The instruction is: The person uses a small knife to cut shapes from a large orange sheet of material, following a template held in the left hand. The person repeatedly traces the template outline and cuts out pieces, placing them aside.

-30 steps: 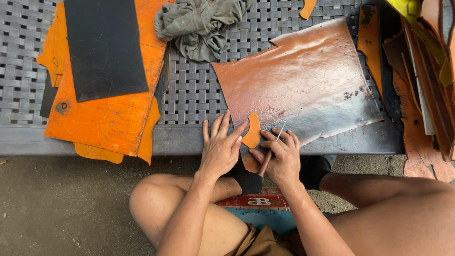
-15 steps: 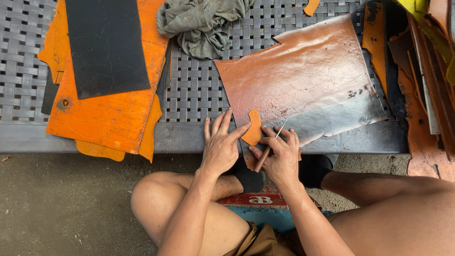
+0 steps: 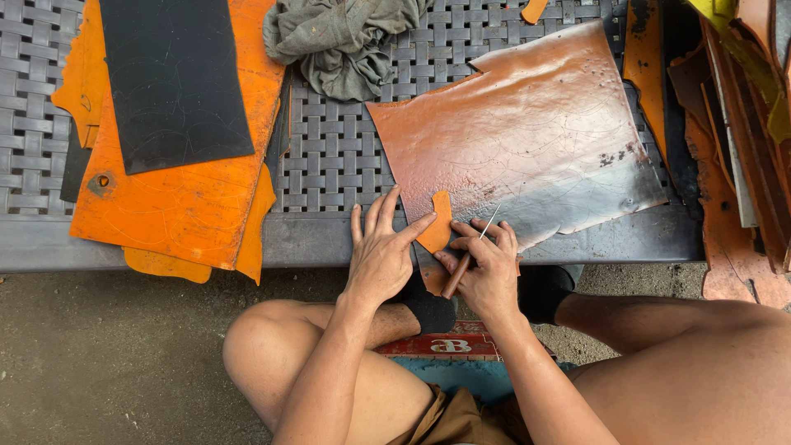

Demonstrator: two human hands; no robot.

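Note:
A brown leather sheet [image 3: 527,140] lies on the grey woven bench [image 3: 338,156], its lower edge over the front rim. My left hand [image 3: 381,251] presses a small orange template piece [image 3: 437,221] flat against the sheet's lower left corner, fingers spread. My right hand [image 3: 486,268] grips a thin marking tool [image 3: 471,255] with a wooden handle. Its metal tip points up along the template's right side.
Orange sheets [image 3: 177,206] with a black sheet [image 3: 177,82] on top lie at the left. A grey cloth [image 3: 338,41] is bunched at the back. Leather scraps and strips [image 3: 733,148] pile up at the right. My bare knees are under the bench, over a concrete floor.
Both hands and the template stay at the sheet's lower left corner. The right hand has shifted slightly with the tool along the template's edge.

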